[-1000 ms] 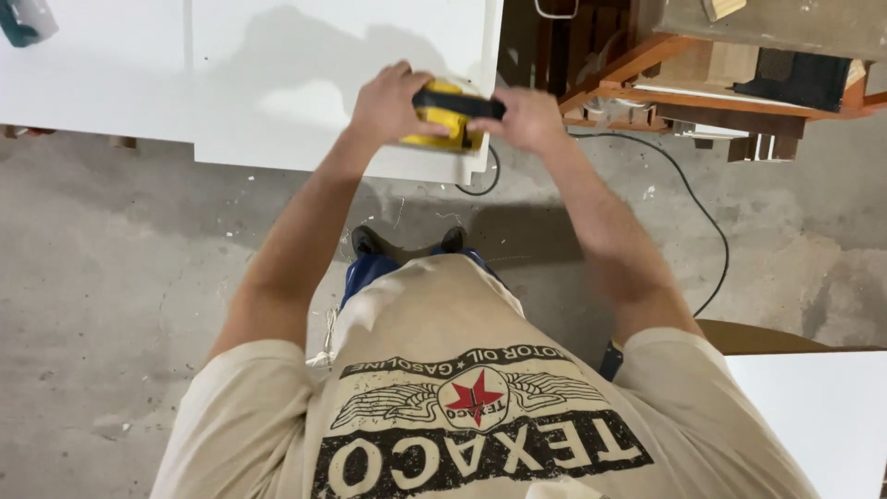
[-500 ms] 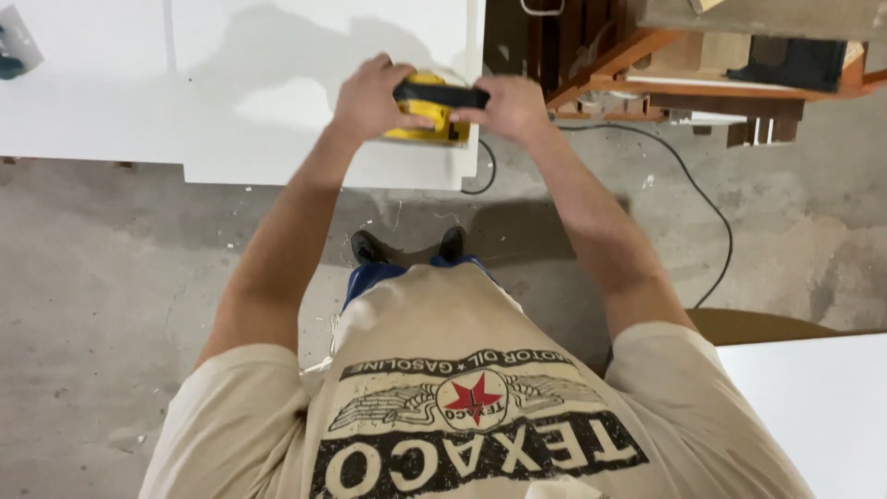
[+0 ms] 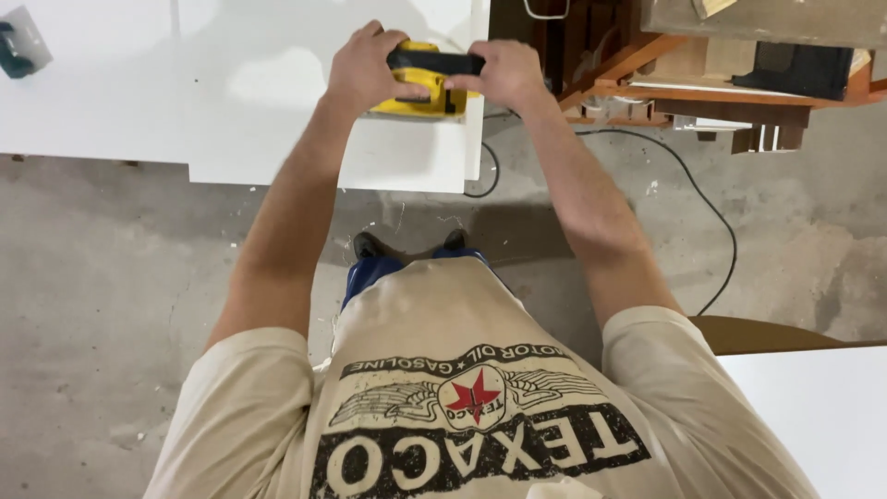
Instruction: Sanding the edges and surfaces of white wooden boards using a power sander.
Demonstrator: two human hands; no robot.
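Gripping a yellow and black power sander [image 3: 427, 83] from both sides, the person is pressing it flat onto a white panel [image 3: 231, 92], close to that panel's near right corner. The left hand [image 3: 368, 66] is curling shut over the tool's left end, fingers wrapped across the top; the right hand [image 3: 504, 72] is closing on the black handle at the right end, thumb lying along the near side. The sander is looking like a rigid, compact plastic body with some weight to it, likely buzzing and prone to wander, so a firm two-handed hold over its top is suiting it well. A black cord [image 3: 684, 185] is trailing away to the right of the right hand across the concrete floor [image 3: 111, 305]. Beyond the right hand, wooden frames [image 3: 647, 55] are standing; far left of the left hand, a small teal object [image 3: 18, 46] is resting on the panel.
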